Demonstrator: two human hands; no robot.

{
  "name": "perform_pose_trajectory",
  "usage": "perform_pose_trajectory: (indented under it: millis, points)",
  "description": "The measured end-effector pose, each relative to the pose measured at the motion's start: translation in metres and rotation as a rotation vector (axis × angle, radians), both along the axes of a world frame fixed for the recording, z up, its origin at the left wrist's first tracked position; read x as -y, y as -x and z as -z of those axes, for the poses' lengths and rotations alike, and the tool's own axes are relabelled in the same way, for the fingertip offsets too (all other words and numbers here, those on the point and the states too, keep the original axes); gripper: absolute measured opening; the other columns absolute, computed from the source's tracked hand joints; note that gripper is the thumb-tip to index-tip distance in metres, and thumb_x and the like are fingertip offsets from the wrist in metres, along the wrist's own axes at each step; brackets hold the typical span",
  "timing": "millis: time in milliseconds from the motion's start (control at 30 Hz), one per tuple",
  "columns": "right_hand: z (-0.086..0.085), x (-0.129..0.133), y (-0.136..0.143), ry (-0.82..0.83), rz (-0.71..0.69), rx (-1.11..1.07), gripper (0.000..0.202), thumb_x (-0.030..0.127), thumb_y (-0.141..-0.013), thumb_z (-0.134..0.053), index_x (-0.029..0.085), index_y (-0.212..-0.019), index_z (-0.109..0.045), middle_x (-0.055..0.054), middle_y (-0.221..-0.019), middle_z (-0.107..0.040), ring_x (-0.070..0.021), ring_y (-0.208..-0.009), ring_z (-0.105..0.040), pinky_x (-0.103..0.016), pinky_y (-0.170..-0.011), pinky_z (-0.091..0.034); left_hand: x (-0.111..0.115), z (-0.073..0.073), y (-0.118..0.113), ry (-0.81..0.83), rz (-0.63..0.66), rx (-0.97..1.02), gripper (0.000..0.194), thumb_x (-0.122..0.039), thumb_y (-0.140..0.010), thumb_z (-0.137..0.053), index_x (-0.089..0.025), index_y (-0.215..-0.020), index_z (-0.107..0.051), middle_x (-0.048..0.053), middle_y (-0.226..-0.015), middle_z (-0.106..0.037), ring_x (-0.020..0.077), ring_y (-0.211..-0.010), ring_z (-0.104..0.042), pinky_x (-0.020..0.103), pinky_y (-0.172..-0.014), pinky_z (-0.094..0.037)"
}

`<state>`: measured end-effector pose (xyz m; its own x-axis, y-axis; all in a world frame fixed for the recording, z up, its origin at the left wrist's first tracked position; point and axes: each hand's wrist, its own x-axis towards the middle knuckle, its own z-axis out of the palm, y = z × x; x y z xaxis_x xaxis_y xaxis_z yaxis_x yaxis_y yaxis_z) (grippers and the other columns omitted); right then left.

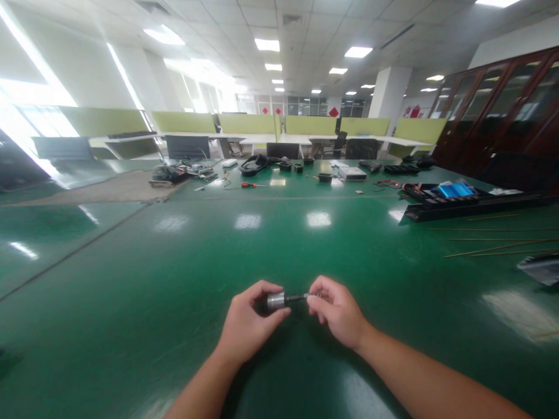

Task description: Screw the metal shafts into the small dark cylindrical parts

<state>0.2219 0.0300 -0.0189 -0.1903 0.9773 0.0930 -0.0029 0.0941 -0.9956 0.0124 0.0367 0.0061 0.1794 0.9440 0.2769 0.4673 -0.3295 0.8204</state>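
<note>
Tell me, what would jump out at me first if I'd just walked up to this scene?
Probably the two bare hands at the lower middle: the left hand curls around a silvery cylinder, while the right hand pinches the end of a thin dark rod extending from it. Next might be the glossy green tabletop around them, then the bright blue object among black parts on the right.
</note>
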Motion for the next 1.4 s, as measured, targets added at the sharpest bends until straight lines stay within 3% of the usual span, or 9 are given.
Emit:
perform_pose_trajectory:
  millis: [1400]
  points:
    - [0.0028, 0.0005, -0.0006, 0.012, 0.004, 0.001, 0.012, 0.027, -0.083, -0.061, 0.018, -0.080, -0.054, 0.002, -0.063, -0.059, -0.0105, -0.049, -0.047, -0.021, -0.048, -0.034, -0.0003, 0.0016, 0.0008, 0.015, 0.017, 0.019, 0.024, -0.030, -0.071, -0.078, -0.019, -0.090, -0.069, 0.002, -0.086, -0.072, 0.0208, -0.080, -0.067, 0.031, -0.075, -0.050]
